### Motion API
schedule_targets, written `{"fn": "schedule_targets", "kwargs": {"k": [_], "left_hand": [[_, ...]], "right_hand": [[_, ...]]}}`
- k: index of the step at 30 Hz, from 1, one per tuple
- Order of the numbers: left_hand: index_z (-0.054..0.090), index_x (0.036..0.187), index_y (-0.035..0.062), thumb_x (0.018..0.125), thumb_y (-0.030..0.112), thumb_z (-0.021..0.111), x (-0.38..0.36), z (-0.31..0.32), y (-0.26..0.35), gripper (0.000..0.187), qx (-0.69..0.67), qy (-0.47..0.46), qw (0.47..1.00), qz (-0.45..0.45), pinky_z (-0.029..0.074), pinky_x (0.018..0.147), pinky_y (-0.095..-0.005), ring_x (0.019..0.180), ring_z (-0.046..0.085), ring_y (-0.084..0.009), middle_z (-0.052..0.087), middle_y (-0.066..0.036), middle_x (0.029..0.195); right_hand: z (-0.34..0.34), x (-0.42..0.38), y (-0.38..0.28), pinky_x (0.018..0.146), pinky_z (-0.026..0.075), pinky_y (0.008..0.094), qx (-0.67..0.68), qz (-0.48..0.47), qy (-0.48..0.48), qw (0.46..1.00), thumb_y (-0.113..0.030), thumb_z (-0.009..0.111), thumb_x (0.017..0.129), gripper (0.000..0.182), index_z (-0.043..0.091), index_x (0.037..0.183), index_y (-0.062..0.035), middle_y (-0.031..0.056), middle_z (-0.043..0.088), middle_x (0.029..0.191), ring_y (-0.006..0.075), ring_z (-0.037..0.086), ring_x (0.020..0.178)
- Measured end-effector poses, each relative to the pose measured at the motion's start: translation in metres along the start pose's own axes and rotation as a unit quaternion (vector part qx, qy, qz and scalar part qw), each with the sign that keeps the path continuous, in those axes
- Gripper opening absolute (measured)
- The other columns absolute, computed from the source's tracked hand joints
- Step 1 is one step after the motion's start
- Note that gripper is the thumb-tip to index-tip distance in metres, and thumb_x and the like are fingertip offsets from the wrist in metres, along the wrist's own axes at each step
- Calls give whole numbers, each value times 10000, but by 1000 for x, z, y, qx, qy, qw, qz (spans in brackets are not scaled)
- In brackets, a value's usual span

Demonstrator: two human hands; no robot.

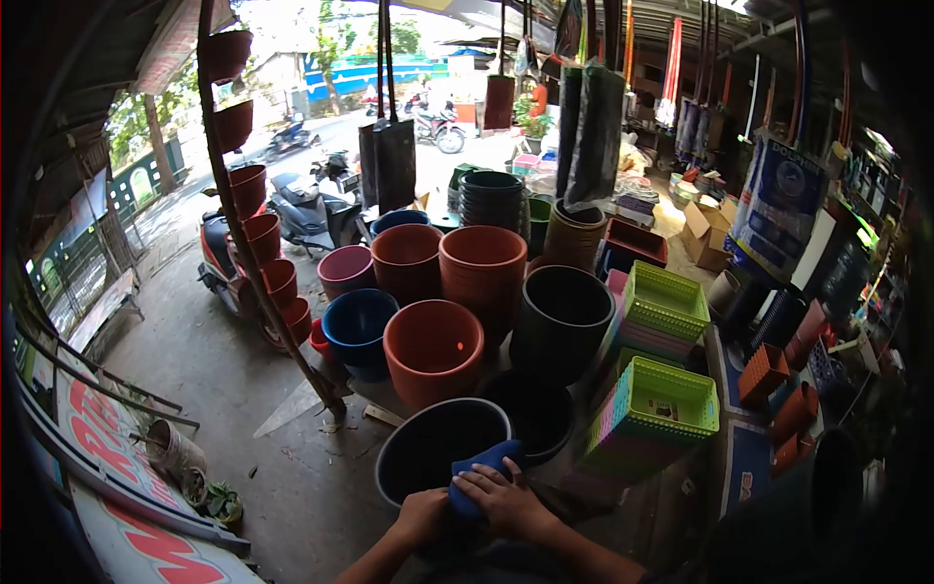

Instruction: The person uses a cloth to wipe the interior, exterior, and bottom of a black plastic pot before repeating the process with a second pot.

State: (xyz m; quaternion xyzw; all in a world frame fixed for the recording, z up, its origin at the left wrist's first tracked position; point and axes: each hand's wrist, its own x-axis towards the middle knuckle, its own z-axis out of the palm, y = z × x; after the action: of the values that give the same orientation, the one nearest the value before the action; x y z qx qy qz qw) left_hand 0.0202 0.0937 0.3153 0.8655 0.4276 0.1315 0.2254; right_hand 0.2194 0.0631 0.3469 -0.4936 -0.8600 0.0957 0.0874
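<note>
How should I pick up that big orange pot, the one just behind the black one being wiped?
Take the round orange plastic pot by its rim, with both hands on opposite sides, coming from above. It stands upright with its mouth open, and the rim is wide and bare. Other pots crowd its walls, so the sides look hard to reach.

My blue cloth lies bunched over the near rim of the dark grey plastic pot (round, upright, mouth open), which stands at the stall's front edge.
</note>
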Motion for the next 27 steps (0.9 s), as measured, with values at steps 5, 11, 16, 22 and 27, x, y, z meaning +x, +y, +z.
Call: {"fn": "schedule_targets", "kwargs": {"k": [5, 11, 16, 22, 27], "left_hand": [[664, 900, 115, 696, 181, 680, 32, -18, 13, 215, 47, -14, 997, 58, 547, 620, -410, 743, 682, -309, 690, -84, 878], [665, 917, 121, 767, 123, 622, 118, -51, 52, 156, 101, 19, 982, 158, 538, 626, -395, 751, 686, -274, 660, -65, 806], [672, 925, 149, 778, 117, 615, 224, -63, 87, 161, 145, 48, 964, 216, 506, 697, -392, 781, 691, -232, 662, -40, 808], [680, 983, 170, 789, 133, 626, 375, -58, 108, 205, 207, 94, 935, 272, 492, 765, -387, 836, 685, -219, 672, -26, 874], [686, 1012, 178, 801, 162, 635, 461, -45, 107, 218, 216, 85, 936, 266, 483, 804, -376, 886, 680, -211, 675, -14, 924]], "right_hand": [[-11, -14, 22, 1140, 122, 552, -18, 18, 45, 999, -178, 527, 857, 575, 428, 1423, -146, 61, 452, 1441, 203, 353, 1385], [-62, -8, 91, 1110, 223, 492, -104, 17, 206, 973, -213, 503, 901, 331, 596, 1215, -163, 31, 613, 1216, 185, 527, 1224], [-101, 1, 186, 1081, 236, 488, -146, 9, 283, 948, -145, 538, 862, 308, 611, 1162, -150, 19, 632, 1145, 195, 559, 1157], [-148, 30, 308, 1061, 272, 485, -209, 32, 323, 922, -154, 546, 855, 288, 610, 1136, -147, 26, 625, 1142, 192, 561, 1148], [-150, 55, 394, 1049, 272, 478, -203, 28, 320, 925, -157, 652, 748, 404, 603, 1150, -150, 14, 633, 1119, 191, 567, 1127]]}}
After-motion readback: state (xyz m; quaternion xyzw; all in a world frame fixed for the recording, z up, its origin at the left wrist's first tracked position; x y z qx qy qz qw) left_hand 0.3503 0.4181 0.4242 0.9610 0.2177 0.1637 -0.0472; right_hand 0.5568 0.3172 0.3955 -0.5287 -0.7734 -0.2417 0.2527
